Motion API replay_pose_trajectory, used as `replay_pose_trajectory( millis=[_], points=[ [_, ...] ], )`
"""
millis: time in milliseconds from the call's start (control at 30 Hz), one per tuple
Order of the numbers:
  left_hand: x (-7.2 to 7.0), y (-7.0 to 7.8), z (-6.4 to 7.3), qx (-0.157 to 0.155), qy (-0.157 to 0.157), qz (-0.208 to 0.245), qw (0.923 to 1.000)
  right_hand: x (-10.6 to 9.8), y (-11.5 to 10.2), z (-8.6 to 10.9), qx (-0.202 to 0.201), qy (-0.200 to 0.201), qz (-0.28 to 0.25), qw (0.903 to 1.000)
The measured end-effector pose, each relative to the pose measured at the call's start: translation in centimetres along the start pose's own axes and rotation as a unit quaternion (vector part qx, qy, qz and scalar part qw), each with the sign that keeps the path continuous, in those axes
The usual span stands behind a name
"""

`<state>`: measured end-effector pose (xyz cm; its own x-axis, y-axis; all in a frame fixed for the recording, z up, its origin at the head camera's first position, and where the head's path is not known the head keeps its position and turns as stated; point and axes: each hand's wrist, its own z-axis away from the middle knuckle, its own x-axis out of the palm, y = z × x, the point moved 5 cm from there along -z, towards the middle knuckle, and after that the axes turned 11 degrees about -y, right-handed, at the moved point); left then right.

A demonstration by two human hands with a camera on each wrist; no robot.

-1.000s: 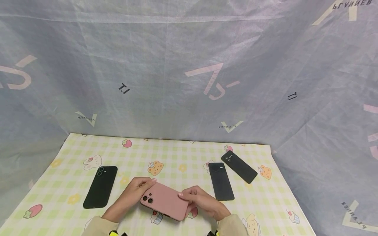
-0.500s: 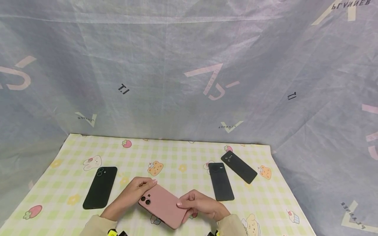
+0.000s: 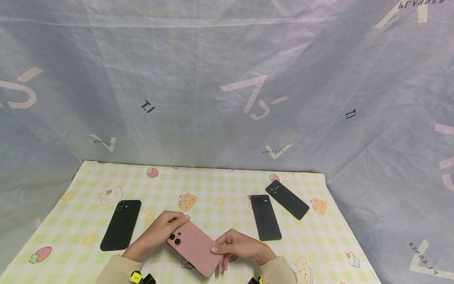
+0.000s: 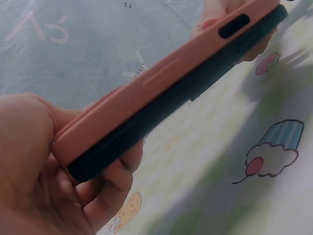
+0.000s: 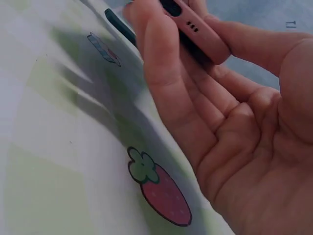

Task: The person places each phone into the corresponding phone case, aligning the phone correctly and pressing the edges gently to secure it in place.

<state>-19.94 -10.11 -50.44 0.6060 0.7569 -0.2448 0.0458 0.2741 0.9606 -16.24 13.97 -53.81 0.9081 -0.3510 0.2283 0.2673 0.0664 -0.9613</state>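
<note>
Both hands hold a pink phone case (image 3: 196,247) near the front middle of the table, its camera cutouts facing up at the left end. A dark green-black phone (image 4: 146,122) lies against the case's underside, and in the left wrist view its edge stands out below the pink rim. My left hand (image 3: 171,224) grips the upper left end, thumb on top and fingers curled beneath. At the other end, my right hand (image 3: 238,246) pinches the case with the thumb over its back. Fingers of the right hand (image 5: 230,122) reach underneath, hiding part of the phone.
A black phone (image 3: 121,227) lies back up on the left. On the right lie two dark phones, one (image 3: 266,219) near the right hand and another (image 3: 288,200) slanted behind it. A checked cloth (image 3: 213,185) covers the table, and a grey curtain (image 3: 198,118) hangs behind.
The pink case has turned, its right end swinging toward the front edge. My right hand has shifted slightly down with it, some fingers loosening below the case. The other phones have not moved.
</note>
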Motion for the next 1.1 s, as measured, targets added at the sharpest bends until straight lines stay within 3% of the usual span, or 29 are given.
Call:
replay_pose_trajectory(
  millis=[300,467,900,1100],
  points=[
    [-0.3,0.2,-0.5,0.004,-0.001,-0.013,0.9999,-0.2,0.0,-0.1,-0.019,0.017,0.003,0.9997],
    [-0.5,-0.1,-0.7,-0.009,0.005,0.002,0.9999,-0.2,0.0,-0.1,-0.015,0.04,0.0,0.9991],
    [-1.1,-0.2,-0.6,-0.045,0.102,0.005,0.9937,-0.4,0.5,-0.3,-0.026,0.102,-0.008,0.9944],
    [-0.9,-0.3,-0.3,-0.053,0.116,0.008,0.9918,0.1,0.3,-0.3,-0.061,0.104,-0.009,0.9927]
  ],
)
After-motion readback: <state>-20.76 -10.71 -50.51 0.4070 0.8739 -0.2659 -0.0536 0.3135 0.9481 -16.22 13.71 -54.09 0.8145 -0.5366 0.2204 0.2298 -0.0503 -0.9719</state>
